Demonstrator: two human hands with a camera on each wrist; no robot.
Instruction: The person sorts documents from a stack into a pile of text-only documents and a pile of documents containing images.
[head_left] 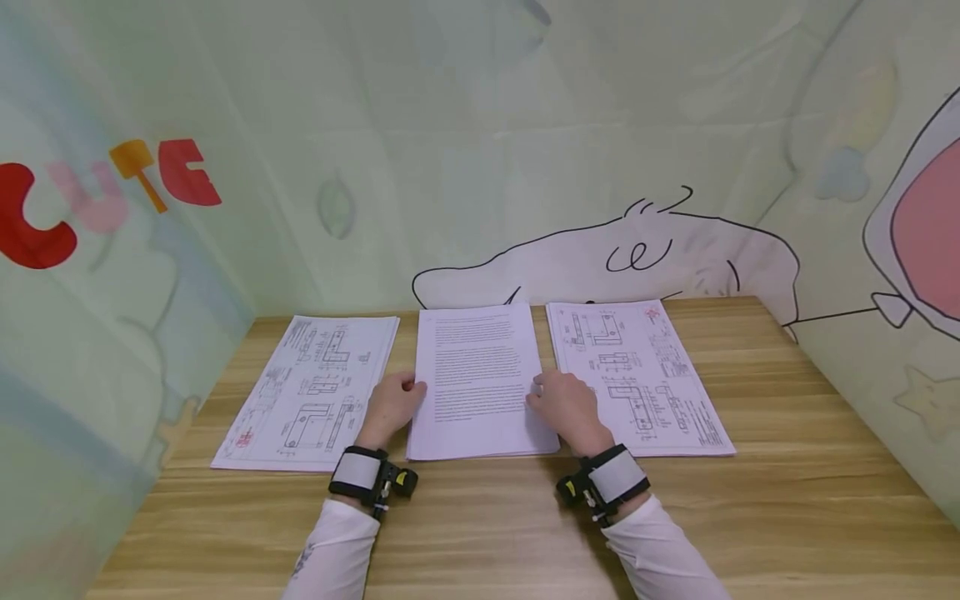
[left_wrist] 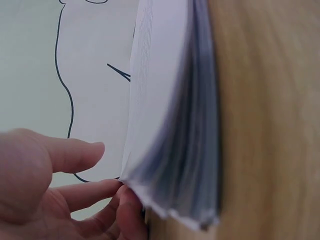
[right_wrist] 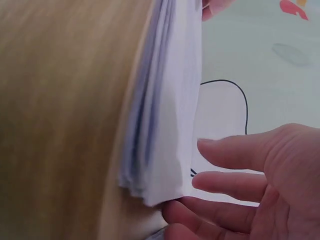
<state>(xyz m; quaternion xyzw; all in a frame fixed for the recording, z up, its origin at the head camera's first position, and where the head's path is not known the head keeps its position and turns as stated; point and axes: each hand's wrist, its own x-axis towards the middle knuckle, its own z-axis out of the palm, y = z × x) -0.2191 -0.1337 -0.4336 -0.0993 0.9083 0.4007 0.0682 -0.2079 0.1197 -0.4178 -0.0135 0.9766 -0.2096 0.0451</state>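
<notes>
A stack of printed text sheets (head_left: 480, 375) lies in the middle of the wooden table. My left hand (head_left: 392, 406) is at its left edge, and my right hand (head_left: 567, 408) is at its right edge. In the left wrist view, fingertips (left_wrist: 112, 186) touch the side of the paper stack (left_wrist: 165, 100), with the thumb held apart from the pages. On the other side, the right fingers (right_wrist: 210, 212) meet the stack's corner (right_wrist: 170, 180) while the thumb stays clear of the paper. Loose layers show along the stack's near edge.
To the left lies a stack of technical drawings (head_left: 307, 392) with a red stamp. Another stack of drawings (head_left: 637, 375) lies at the right. A printed cloth backdrop (head_left: 450, 167) rises right behind the wooden table (head_left: 480, 533).
</notes>
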